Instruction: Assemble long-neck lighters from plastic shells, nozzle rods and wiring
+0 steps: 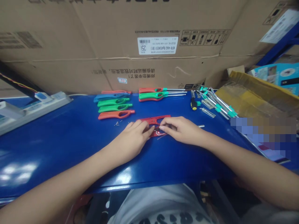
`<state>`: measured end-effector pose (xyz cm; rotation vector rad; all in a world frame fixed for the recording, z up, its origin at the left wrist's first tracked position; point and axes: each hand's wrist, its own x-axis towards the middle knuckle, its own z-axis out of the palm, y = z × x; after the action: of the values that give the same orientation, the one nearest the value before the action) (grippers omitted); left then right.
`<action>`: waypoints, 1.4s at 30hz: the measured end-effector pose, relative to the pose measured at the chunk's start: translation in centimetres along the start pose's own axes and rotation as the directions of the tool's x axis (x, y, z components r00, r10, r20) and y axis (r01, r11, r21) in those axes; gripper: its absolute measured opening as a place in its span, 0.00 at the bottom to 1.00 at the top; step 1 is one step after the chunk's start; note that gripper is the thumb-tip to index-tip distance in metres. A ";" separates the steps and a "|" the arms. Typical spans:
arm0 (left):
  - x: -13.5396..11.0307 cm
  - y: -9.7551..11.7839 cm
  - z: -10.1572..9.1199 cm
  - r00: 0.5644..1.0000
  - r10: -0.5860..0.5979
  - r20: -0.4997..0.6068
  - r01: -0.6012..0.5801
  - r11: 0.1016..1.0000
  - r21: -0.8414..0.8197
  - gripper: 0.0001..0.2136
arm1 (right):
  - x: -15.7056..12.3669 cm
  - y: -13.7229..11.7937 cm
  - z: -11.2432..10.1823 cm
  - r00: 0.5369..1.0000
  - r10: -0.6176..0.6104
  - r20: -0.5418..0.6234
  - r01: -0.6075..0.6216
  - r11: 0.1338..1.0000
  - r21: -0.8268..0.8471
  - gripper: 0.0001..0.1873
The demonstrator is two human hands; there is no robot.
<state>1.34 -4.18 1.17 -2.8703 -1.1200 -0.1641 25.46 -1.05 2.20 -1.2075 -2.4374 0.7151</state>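
A red plastic lighter shell (154, 120) lies opened on the blue table (70, 137), its metal tube end poking out to the right. My left hand (134, 134) rests on its left part with fingers curled and pressed on it. My right hand (179, 128) pinches the shell's middle from the right. Small metal pins (118, 123) lie just left of my left hand.
Behind are loose red, green and blue lighter shells (114, 107) and assembled lighters with metal tubes (161, 93). A black-and-yellow screwdriver (193, 103) and several metal tubes with teal ends (217, 104) lie at the right. A power strip (35, 104) sits left; cardboard boxes (149, 40) stand behind.
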 end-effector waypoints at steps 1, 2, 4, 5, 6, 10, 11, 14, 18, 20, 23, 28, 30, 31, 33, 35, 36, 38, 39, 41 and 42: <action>0.1 0.1 0.1 1.000 -0.006 -0.019 0.005 0.999 -0.045 0.18 | 0.0 0.2 -0.1 1.000 0.002 -0.012 -0.002 1.000 -0.009 0.07; 0.2 0.2 0.1 0.999 -0.011 -0.041 0.007 0.996 -0.094 0.18 | 0.0 0.4 -0.1 1.000 -0.004 -0.026 0.003 1.000 -0.021 0.06; 0.4 0.2 0.4 0.996 -0.018 -0.084 0.003 0.983 -0.186 0.18 | -0.1 0.8 -0.2 0.998 -0.040 -0.049 0.038 0.998 -0.056 0.05; 0.5 0.2 0.6 0.995 -0.020 -0.102 -0.003 0.975 -0.223 0.18 | -0.1 1.0 -0.3 0.997 -0.061 -0.056 0.057 0.996 -0.072 0.05; 0.5 0.1 0.8 0.992 -0.023 -0.121 -0.008 0.967 -0.256 0.18 | -0.1 1.1 -0.3 0.995 -0.080 -0.056 0.075 0.994 -0.084 0.04; 0.6 -0.1 1.6 0.981 -0.035 -0.193 -0.037 0.933 -0.358 0.17 | 0.0 1.1 -0.3 0.992 -0.128 -0.023 0.124 0.985 -0.117 0.04; 0.6 -0.2 1.7 0.978 -0.035 -0.207 -0.046 0.926 -0.375 0.17 | 0.0 1.0 -0.3 0.990 -0.138 -0.017 0.134 0.982 -0.133 0.05; 0.6 -0.2 1.7 0.972 -0.034 -0.234 -0.067 0.909 -0.410 0.16 | 0.0 0.9 -0.1 0.988 -0.153 -0.008 0.149 0.972 -0.179 0.06; 0.8 -0.2 1.6 0.971 -0.018 -0.238 -0.087 0.902 -0.423 0.15 | 0.0 1.0 -0.1 0.989 -0.147 -0.005 0.143 0.970 -0.195 0.06; 0.8 -0.2 1.6 0.972 -0.003 -0.234 -0.097 0.906 -0.413 0.15 | 0.0 1.0 -0.1 0.991 -0.136 -0.002 0.133 0.973 -0.187 0.06; 0.7 -0.1 1.6 0.976 0.009 -0.218 -0.095 0.918 -0.384 0.15 | 0.1 1.0 -0.1 0.993 -0.119 -0.006 0.116 0.977 -0.182 0.05; 0.7 0.2 1.4 0.983 0.011 -0.184 -0.078 0.927 -0.366 0.15 | 0.0 1.0 -0.3 0.995 -0.102 -0.017 0.098 0.982 -0.164 0.05; 0.8 0.2 1.3 0.984 0.012 -0.179 -0.078 0.927 -0.366 0.15 | 0.1 1.2 -0.2 0.996 -0.087 -0.034 0.082 0.988 -0.131 0.06; 0.8 0.3 1.3 0.984 0.012 -0.177 -0.078 0.927 -0.366 0.15 | 0.2 1.2 -0.2 0.996 -0.073 -0.045 0.068 0.991 -0.118 0.06; 0.9 0.3 1.2 0.985 0.015 -0.172 -0.078 0.928 -0.364 0.14 | 0.3 1.3 0.0 0.998 -0.028 -0.063 0.022 0.995 -0.097 0.06; 1.0 0.4 1.1 0.986 0.016 -0.164 -0.076 0.929 -0.364 0.14 | 0.4 1.2 0.2 0.998 0.026 -0.065 -0.030 0.998 -0.058 0.06; 1.0 0.4 1.1 0.987 0.016 -0.161 -0.074 0.928 -0.364 0.14 | 0.5 1.1 0.3 0.997 0.050 -0.065 -0.052 0.998 -0.036 0.07; 0.9 0.6 1.0 0.988 0.013 -0.155 -0.069 0.928 -0.366 0.14 | 0.5 0.9 0.6 0.995 0.077 -0.066 -0.078 0.997 -0.002 0.07; 0.9 0.6 1.0 0.989 0.010 -0.150 -0.065 0.928 -0.368 0.14 | 0.5 0.9 0.7 0.994 0.082 -0.068 -0.082 0.997 0.005 0.07; 0.9 0.7 1.0 0.990 0.008 -0.144 -0.062 0.926 -0.373 0.14 | 0.6 0.9 0.8 0.994 0.079 -0.073 -0.078 0.997 0.019 0.07; 0.8 0.7 1.0 0.989 0.010 -0.145 -0.065 0.924 -0.377 0.14 | 0.6 1.0 0.8 0.995 0.072 -0.074 -0.069 0.997 0.033 0.07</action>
<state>2.47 -4.04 0.31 -3.1436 -1.1122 -0.6403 25.33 -0.25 0.97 -1.2905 -2.3249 0.7105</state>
